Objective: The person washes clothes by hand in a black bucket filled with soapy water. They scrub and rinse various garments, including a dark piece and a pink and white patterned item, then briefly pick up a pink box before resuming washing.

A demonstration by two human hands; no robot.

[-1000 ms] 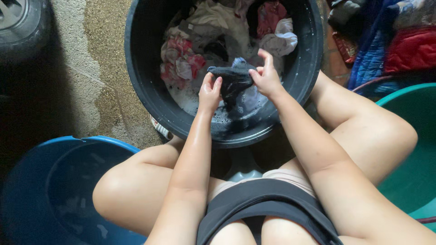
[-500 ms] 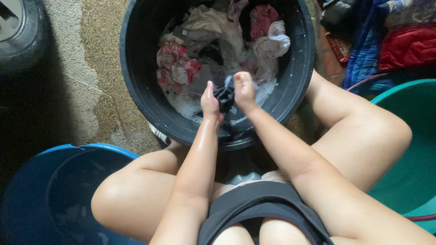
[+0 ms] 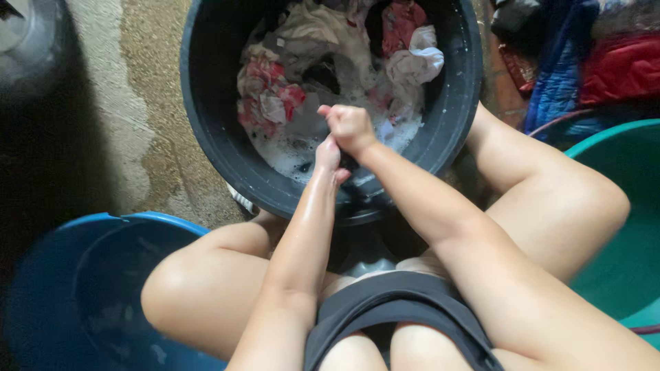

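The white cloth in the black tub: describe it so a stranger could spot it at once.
Start at the big black tub of soapy laundry between the person's knees. Look to its upper right side, above the right hand. The white cloth lies bunched there, plain white beside red-patterned pieces.

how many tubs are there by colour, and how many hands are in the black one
black tub: 1, holding soapy water and laundry
blue tub: 1
green tub: 1
hands over the black tub: 2, left hand and right hand
total: 3 tubs, 2 hands
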